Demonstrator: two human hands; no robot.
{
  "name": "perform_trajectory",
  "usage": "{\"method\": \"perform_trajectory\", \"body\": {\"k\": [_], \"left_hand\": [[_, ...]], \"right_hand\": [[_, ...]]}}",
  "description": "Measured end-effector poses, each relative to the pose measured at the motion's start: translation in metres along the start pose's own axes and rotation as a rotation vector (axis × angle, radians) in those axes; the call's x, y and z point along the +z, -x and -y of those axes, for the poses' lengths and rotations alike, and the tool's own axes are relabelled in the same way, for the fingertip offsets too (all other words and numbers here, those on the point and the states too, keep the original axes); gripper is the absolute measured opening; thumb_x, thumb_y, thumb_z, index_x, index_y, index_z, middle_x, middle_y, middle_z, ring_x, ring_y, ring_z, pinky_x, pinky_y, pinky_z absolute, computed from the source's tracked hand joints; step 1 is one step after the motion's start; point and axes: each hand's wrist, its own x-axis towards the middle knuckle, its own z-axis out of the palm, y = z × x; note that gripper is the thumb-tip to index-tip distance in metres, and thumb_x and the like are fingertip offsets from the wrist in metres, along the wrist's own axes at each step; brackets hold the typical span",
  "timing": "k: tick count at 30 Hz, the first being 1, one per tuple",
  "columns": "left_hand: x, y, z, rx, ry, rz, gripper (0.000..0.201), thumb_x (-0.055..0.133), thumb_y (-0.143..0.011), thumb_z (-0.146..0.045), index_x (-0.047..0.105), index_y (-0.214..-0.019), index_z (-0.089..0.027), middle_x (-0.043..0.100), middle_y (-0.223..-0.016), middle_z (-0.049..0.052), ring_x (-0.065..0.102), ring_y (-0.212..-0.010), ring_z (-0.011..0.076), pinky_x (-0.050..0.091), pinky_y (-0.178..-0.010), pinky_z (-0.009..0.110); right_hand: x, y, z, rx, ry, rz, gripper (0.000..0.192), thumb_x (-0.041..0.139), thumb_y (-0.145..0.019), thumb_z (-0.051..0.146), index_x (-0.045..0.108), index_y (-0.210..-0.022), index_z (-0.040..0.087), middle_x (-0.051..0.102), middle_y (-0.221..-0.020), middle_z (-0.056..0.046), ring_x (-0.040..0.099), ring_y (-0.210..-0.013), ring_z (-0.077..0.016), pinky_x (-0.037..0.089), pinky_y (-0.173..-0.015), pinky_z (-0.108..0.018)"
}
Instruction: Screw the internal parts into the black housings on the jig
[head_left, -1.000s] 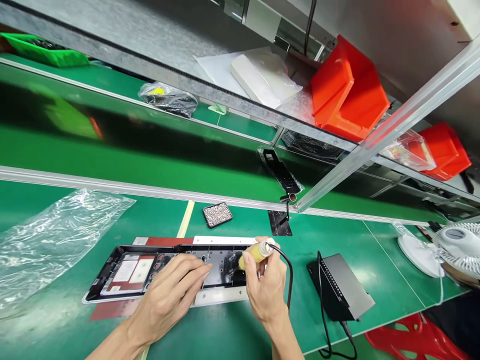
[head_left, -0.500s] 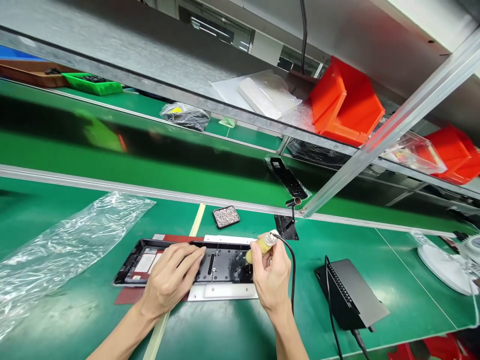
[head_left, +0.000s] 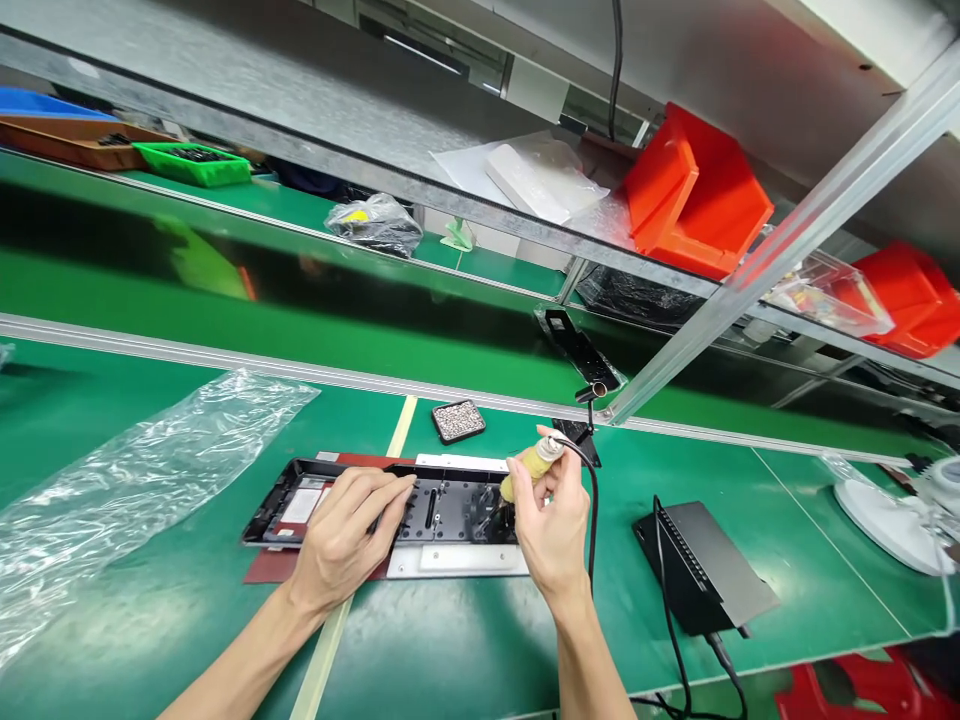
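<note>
A long black panel (head_left: 442, 505) lies flat on the green bench, on a white plate over a red sheet. My left hand (head_left: 346, 535) rests on the panel's middle, fingers spread and pressing it down. My right hand (head_left: 551, 525) grips a corded tool with a yellow handle (head_left: 526, 466), its tip pointing down onto the panel's right end. The tool's black cord (head_left: 594, 510) arcs to the right of my wrist.
A crumpled clear plastic bag (head_left: 127, 480) lies at the left. A small tray of screws (head_left: 458, 421) sits behind the panel. A dark grey box (head_left: 712, 575) with cables stands at the right, a white fan (head_left: 900, 510) beyond it. Red bins (head_left: 697, 195) sit on the shelf above.
The view has shifted a little, and both hands stay on the panel. The right hand has tilted the yellow-handled tool slightly more upright at the panel's right end.
</note>
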Motion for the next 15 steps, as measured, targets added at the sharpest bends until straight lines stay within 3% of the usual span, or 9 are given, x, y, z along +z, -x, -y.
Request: {"method": "perform_trajectory", "body": {"k": [5, 10, 15], "left_hand": [[0.0005, 0.0032, 0.0047, -0.009, 0.035, 0.024, 0.045, 0.071, -0.096, 0.006, 0.071, -0.132, -0.021, 0.077, -0.106, 0.009, 0.069, -0.098, 0.0238, 0.06, -0.091, 0.043], [0.0014, 0.005, 0.0065, 0.003, 0.027, 0.021, 0.044, 0.07, -0.098, 0.003, 0.071, -0.133, -0.023, 0.077, -0.105, 0.008, 0.07, -0.096, 0.0238, 0.06, -0.09, 0.044], [0.0013, 0.0075, 0.0068, -0.003, 0.022, 0.036, 0.044, 0.07, -0.096, 0.003, 0.071, -0.132, -0.022, 0.078, -0.105, 0.008, 0.07, -0.095, 0.0247, 0.06, -0.089, 0.045]], "right_hand": [[0.0003, 0.0018, 0.0034, 0.004, 0.065, -0.009, 0.029, 0.06, -0.108, 0.042, 0.063, -0.121, 0.016, 0.065, -0.073, 0.003, 0.05, -0.051, -0.0104, 0.043, -0.052, -0.025], [0.0002, 0.0016, 0.0071, -0.016, 0.133, -0.032, 0.027, 0.059, -0.108, 0.045, 0.061, -0.1, 0.02, 0.063, -0.071, 0.003, 0.048, -0.053, -0.0113, 0.041, -0.053, -0.027], [0.0036, 0.0022, 0.0067, 0.018, 0.071, -0.02, 0.029, 0.054, -0.112, 0.047, 0.063, -0.112, 0.02, 0.069, -0.077, 0.0, 0.058, -0.061, -0.0141, 0.049, -0.063, -0.028]]}}
